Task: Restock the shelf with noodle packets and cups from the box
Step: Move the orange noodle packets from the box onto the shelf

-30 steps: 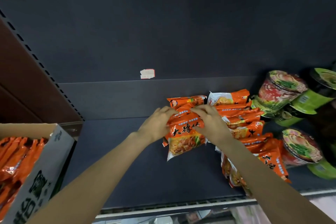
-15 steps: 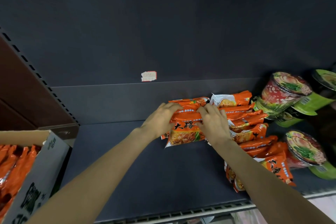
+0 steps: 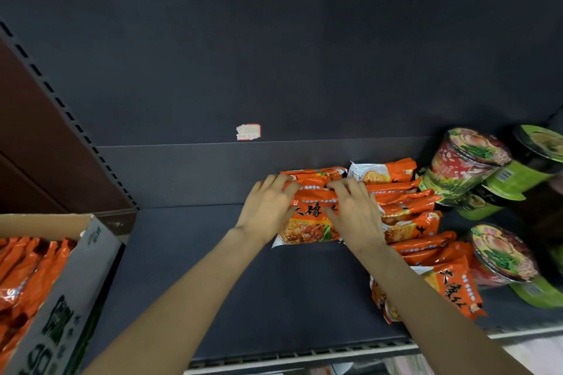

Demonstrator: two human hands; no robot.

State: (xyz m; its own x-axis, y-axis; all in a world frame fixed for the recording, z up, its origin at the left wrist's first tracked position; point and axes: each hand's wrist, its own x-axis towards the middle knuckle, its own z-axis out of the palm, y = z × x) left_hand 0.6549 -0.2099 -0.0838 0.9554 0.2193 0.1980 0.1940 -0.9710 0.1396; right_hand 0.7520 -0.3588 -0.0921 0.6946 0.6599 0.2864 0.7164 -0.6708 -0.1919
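Observation:
A stack of orange noodle packets (image 3: 307,228) lies at the back of the dark shelf (image 3: 243,289). My left hand (image 3: 268,210) rests on the stack's left end with its fingers laid flat. My right hand (image 3: 353,213) presses on the top packet beside it, fingers spread and straight. More orange packets (image 3: 408,207) are lined up to the right, and several others (image 3: 451,286) lie near the shelf's front edge. At the lower left, the cardboard box (image 3: 70,283) holds further orange packets (image 3: 27,268). Noodle cups (image 3: 466,164) sit at the right.
Another red and green cup (image 3: 499,256) lies on its side at the front right. A torn price sticker (image 3: 248,132) clings to the back panel. A slotted upright (image 3: 70,119) borders the shelf on the left. Bare shelf floor stretches between the box and the packets.
Both hands have pushed the top orange packet back onto the stack against the rear wall. The fingers now lie flatter on it.

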